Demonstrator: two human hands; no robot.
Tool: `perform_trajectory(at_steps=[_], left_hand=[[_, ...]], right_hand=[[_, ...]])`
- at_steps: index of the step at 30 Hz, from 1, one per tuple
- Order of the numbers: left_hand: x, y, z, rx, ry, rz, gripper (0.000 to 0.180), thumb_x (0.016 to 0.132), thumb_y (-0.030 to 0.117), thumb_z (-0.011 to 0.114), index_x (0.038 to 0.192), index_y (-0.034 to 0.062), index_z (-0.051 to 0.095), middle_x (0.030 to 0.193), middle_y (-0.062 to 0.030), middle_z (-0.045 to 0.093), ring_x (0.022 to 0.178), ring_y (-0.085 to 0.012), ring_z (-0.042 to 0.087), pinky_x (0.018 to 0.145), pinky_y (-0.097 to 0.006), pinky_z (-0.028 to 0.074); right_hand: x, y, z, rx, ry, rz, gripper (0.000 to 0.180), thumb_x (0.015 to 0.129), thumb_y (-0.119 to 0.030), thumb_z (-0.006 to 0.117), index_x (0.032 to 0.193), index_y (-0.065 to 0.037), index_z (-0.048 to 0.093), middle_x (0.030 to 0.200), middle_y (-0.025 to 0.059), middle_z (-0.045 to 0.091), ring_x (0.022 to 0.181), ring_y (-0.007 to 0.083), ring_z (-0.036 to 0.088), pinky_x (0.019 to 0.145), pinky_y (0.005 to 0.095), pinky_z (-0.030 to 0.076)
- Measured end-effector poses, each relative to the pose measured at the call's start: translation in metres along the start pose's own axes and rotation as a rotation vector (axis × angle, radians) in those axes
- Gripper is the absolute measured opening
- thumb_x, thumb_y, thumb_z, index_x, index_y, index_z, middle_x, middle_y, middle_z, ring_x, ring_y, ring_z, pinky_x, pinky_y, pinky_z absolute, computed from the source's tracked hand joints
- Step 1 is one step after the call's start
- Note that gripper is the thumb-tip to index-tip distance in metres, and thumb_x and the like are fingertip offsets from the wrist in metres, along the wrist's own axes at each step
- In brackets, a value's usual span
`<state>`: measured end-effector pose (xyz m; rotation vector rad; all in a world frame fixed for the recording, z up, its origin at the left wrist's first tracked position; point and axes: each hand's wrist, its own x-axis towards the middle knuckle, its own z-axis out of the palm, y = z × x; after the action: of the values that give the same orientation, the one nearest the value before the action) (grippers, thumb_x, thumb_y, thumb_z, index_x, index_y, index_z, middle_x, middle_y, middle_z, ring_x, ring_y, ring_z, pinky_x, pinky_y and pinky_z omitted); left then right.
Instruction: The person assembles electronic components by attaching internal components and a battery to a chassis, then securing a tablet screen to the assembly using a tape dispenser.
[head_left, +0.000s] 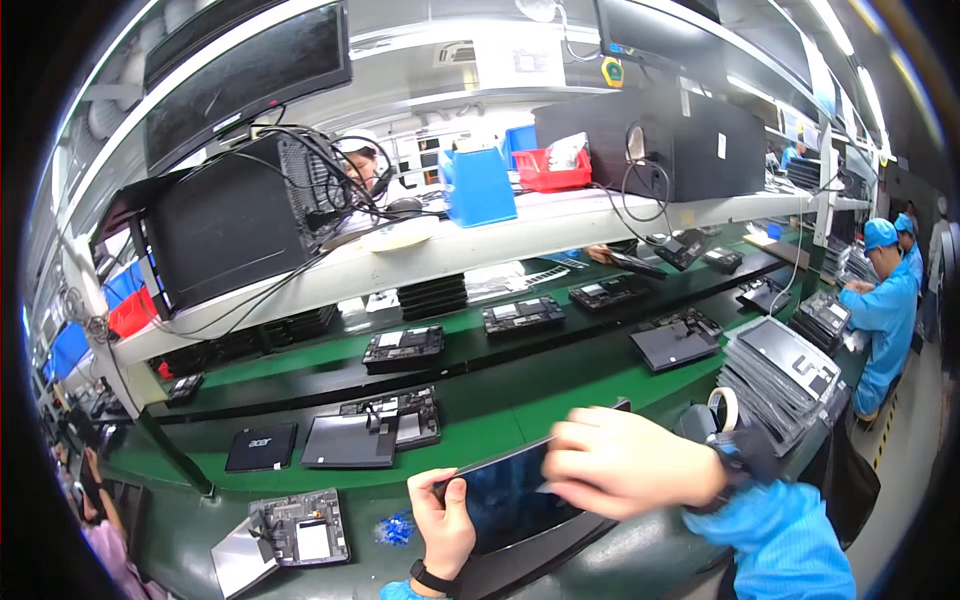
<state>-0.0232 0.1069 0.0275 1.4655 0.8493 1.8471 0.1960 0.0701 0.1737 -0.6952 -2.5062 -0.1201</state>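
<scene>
My left hand (pixel 443 523) grips the left edge of a dark glossy flat panel (pixel 505 500), tilted up in front of me. My right hand (pixel 622 463), blurred, lies across the panel's right end, fingers curled over its top edge. A black frame piece (pixel 545 555) sits under the panel on the green bench (pixel 520 410). Both wrists wear dark bands and blue sleeves.
An opened device with a circuit board (pixel 295 527) and small blue bits (pixel 397 528) lie at left. Dark laptop shells (pixel 350 440) sit on the belt; a stack of panels (pixel 785 375) and a tape roll (pixel 722 405) at right. Workers in blue (pixel 885 310) stand far right.
</scene>
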Motion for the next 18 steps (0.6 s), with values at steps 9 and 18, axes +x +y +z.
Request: perform_trajectory(at_steps=[9,18], left_hand=[[0.003,0.001,0.000,-0.052,-0.032,0.001,0.017,0.091,0.004,0.057,0.105,0.0038,0.047,0.093,-0.0021,0.052,0.076,-0.0058,0.048,0.068,-0.019,0.041],[0.004,0.003,0.005,-0.026,-0.027,0.012,0.016,0.091,0.005,0.057,0.104,0.0038,0.048,0.094,-0.0023,0.052,0.075,-0.0057,0.048,0.066,-0.019,0.040]], right_hand=[[0.066,0.037,0.041,-0.294,-0.221,-0.163,0.026,0.076,-0.030,0.068,0.085,-0.009,0.057,0.090,0.0068,0.049,0.087,0.0233,0.052,0.074,0.0341,0.043],[0.038,0.035,0.060,-0.333,-0.021,-0.208,0.018,0.079,-0.020,0.065,0.091,-0.007,0.063,0.088,0.0031,0.058,0.083,0.0184,0.055,0.071,0.0300,0.043]])
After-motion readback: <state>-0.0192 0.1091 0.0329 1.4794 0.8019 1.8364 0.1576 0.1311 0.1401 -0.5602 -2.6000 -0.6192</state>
